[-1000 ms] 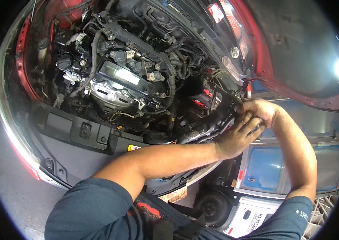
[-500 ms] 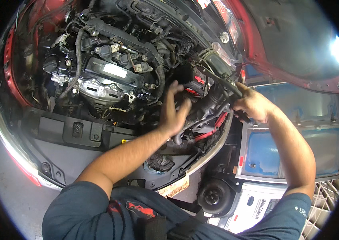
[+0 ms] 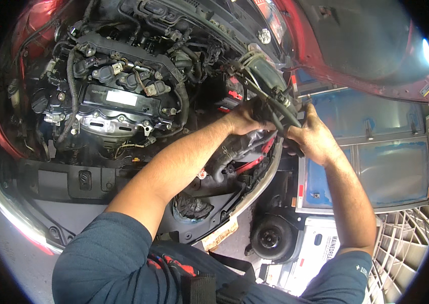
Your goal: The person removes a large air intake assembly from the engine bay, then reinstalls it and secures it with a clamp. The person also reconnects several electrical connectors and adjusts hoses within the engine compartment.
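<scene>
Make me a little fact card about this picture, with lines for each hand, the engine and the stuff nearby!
Left hand: at a long black part, fingers partly hidden
Right hand: gripping the same black part
Engine: black top with a white label, left of both hands
Near left hand: dark box with red markings
Hood: raised, red edge, dark underside
Beside the car: blue-and-grey panels, black wheel

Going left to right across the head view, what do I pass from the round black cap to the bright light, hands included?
Round black cap → ribbed black hose → white rectangular label → bare left hand → bare right hand → bright white light.
</scene>
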Motion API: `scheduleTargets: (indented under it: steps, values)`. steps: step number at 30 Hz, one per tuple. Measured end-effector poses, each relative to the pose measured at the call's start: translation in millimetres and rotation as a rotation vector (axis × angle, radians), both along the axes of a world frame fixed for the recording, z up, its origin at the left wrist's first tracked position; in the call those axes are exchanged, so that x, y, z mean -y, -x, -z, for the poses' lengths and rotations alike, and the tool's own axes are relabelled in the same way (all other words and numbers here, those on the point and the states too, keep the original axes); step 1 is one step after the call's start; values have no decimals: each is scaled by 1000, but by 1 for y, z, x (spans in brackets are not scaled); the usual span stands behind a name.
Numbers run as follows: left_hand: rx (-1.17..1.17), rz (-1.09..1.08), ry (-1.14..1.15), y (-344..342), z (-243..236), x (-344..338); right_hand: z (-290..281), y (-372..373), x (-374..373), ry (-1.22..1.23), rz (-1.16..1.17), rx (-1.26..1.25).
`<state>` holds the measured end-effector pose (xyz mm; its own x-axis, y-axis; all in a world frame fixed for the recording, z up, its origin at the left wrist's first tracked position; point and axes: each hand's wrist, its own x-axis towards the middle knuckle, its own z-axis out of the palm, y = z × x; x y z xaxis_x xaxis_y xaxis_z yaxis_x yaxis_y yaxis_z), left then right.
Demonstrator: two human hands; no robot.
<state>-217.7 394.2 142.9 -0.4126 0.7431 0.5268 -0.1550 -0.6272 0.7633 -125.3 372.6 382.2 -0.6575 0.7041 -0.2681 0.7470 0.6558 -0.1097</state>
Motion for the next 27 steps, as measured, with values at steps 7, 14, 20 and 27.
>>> scheduleTargets:
  steps: [7,14,20,27]
  values:
    - [-55,-188,113,-6,8,-20,37,-18,-7,63,52,-72]
    - [40,-102,-53,-9,17,0,3,-1,-32,322,1,202]
    - [-52,-81,14,-3,3,1,-12,16,-21,321,53,205]
    - [-164,-80,63,-12,9,6,-31,15,-32,437,45,351]
